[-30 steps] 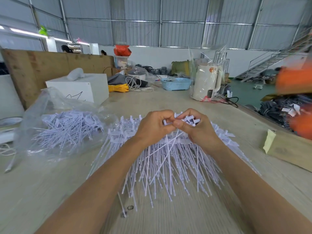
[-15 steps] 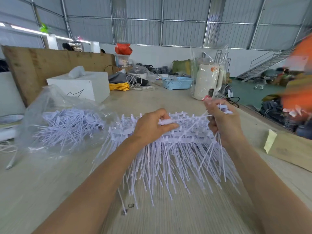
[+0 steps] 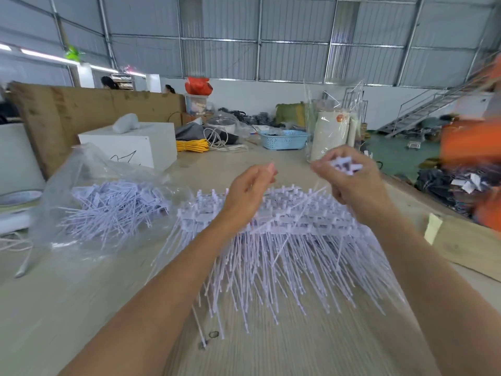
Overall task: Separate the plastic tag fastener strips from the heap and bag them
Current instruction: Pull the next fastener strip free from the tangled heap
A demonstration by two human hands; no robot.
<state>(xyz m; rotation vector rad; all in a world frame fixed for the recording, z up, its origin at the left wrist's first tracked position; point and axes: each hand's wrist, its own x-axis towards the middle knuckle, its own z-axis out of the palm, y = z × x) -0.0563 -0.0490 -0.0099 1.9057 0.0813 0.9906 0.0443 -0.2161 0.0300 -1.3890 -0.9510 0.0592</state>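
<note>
Right hand: the right hand (image 3: 352,180) was raised above the heap at about 1 o'clock, fingers curled round a small bunch of fastener strips (image 3: 345,165), heads showing above the fingers.
Left hand: the left hand (image 3: 249,191) hovered over the heap's far edge at 12 o'clock, fingertips drawn together; whether it pinched a strip could not be told.
Heap: the heap of tag fastener strips (image 3: 276,245) lay fanned out at centre, stems pointing toward the person.
Bag: the clear plastic bag (image 3: 108,202), already holding strips, lay at 10 o'clock, just beside the heap.
Risk of snagging: thin stems looked interlaced, so a lift would probably drag neighbours along and scatter them.
Risk of dropping: the bunch seemed loosely gathered; strips might slip out on the way to the bag.
Risk at bag: its limp mouth could fold shut and spill strips outside.
Surface: a pale, wood-grained tabletop (image 3: 81,308).
Room: a warehouse with corrugated metal walls, a blue basket (image 3: 283,139) at 12 o'clock, a metal staircase (image 3: 433,107) at 2 o'clock.
</note>
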